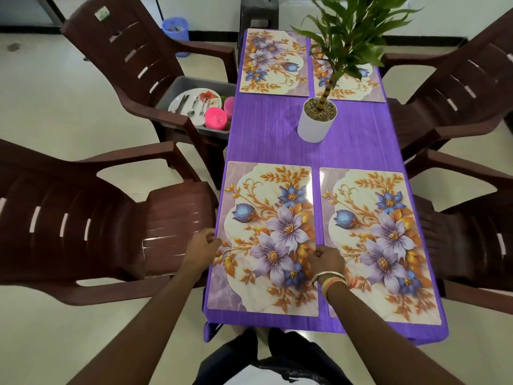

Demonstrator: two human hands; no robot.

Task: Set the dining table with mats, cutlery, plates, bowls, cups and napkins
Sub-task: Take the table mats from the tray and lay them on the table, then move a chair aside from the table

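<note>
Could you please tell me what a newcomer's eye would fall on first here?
The purple tablecloth with four floral mats, two near and two far, strikes first, with a potted plant at its middle. The left hand and right hand hold the side edges of the near-left mat. A grey tub with a plate, cutlery and pink cups sits on the far-left chair.

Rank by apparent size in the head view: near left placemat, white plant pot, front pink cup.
Largest: near left placemat
Then: white plant pot
Smallest: front pink cup
Nearness inflates the placemat.
</note>
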